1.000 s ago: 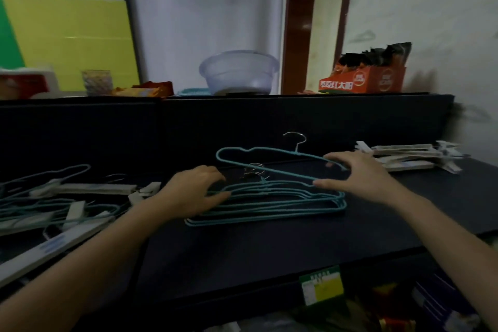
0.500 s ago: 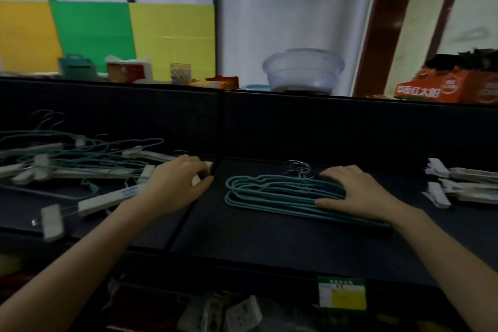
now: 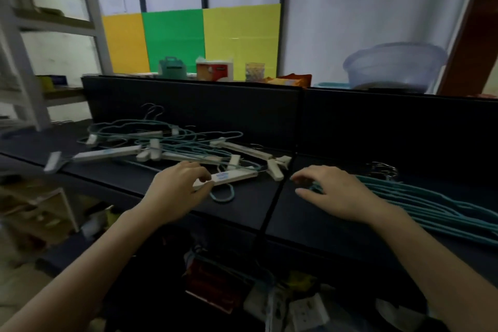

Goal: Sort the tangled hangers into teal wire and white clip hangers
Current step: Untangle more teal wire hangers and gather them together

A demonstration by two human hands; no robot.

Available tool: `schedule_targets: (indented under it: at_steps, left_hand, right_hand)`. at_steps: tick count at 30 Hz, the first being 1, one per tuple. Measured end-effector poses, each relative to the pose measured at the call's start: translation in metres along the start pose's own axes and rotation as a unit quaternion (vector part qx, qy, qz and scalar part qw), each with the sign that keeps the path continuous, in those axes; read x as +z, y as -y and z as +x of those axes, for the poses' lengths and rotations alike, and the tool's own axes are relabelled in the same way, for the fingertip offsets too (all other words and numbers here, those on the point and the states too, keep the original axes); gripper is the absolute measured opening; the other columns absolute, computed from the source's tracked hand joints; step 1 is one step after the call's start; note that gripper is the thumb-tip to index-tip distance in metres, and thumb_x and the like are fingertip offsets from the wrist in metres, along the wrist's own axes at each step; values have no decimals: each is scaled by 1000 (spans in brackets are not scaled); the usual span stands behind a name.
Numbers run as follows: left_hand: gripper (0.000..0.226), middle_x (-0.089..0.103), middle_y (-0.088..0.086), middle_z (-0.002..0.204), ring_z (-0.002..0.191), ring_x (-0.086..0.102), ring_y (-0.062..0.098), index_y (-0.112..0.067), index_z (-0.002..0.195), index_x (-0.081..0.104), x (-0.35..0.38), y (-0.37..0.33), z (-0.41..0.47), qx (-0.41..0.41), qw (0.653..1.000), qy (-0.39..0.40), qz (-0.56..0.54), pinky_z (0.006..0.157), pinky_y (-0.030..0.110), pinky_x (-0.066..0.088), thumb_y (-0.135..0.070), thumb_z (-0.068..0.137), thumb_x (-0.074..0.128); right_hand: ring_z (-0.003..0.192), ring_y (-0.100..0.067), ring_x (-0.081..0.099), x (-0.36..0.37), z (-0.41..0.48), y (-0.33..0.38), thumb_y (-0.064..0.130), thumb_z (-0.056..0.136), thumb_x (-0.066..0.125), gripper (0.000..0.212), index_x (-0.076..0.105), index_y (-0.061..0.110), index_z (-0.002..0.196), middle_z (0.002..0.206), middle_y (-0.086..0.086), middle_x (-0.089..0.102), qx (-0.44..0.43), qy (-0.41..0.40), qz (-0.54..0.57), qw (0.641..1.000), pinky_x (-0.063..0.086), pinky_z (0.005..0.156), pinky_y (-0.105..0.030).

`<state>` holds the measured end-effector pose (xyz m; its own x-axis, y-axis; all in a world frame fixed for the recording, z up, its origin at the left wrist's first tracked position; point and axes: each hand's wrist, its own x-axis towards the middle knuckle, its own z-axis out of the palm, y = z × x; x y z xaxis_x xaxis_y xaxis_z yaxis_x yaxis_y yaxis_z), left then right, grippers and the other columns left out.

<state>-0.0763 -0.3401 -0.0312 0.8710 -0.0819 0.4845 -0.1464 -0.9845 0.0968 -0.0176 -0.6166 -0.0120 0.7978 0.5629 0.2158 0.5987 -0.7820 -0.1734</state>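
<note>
Two hands at a dark desk (image 3: 242, 213) w/ hangers part-sorted.

Left hand (image 3: 175, 191): grip narrow, thumb and fingers closing on near end of a white clip hanger (image 3: 229, 177) at near edge of the tangled pile (image 3: 167, 145), left-centre of desk; whether it is actually held cannot be told. Pile mixes teal wire and white clip hangers, incl. a teal loop just right of the left hand. Right hand (image 3: 336, 194): grip wide, palm down, fingers spread over left end of teal hanger stack (image 3: 431, 205), which runs off to the right. Far ledge: plastic bowl (image 3: 393, 66), small boxes; coloured panels (image 3: 194, 40) behind.
</note>
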Motion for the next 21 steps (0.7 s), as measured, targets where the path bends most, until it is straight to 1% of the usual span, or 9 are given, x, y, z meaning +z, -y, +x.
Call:
schedule_targets:
  at_steps: [5,8,12,14,17,21]
  left_hand:
    - [25,59,-10,104,101,53,9,-26,107,62,-17,64,-21,-12,1000,5,-5,71,20,37,-40,93,46]
    - [26,60,-10,106,102,54,9,-25,107,62,-24,104,-33,-9,1000,4,-12,73,20,38,-40,92,48]
    - [24,61,-10,102,98,55,9,-23,106,63,-31,149,-45,5,1000,-2,-19,76,21,44,-37,91,50]
    - [25,60,-10,103,98,55,8,-23,106,63,-35,167,-46,6,1000,-2,-24,75,21,44,-37,91,49]
    - [25,61,-9,104,99,54,8,-22,106,64,-37,187,-43,9,999,-2,-34,74,20,41,-36,92,49]
    - [24,62,-9,104,100,55,10,-22,105,64,-35,212,-33,14,999,-9,-37,73,21,40,-36,91,51]
  right_hand:
    - [107,-9,54,21,39,62,41,93,49,31,54,32,122,119,12,58,-11,14,20,1000,47,90,-31]
    - [104,-8,55,39,62,98,40,93,50,31,55,31,122,118,11,59,-19,2,35,999,48,89,-29]
    - [108,-9,54,57,89,138,40,94,48,31,55,29,122,120,11,59,-26,0,42,999,47,92,-33]
    - [107,-9,55,59,102,154,39,93,49,33,56,28,123,120,10,60,-21,-3,49,999,47,92,-31]
    - [102,-10,57,61,120,169,37,93,51,31,57,26,121,116,7,62,-20,-2,53,998,48,91,-33]
    - [106,-11,57,61,145,176,37,92,52,31,58,27,120,117,8,62,-5,-5,46,999,49,92,-34]
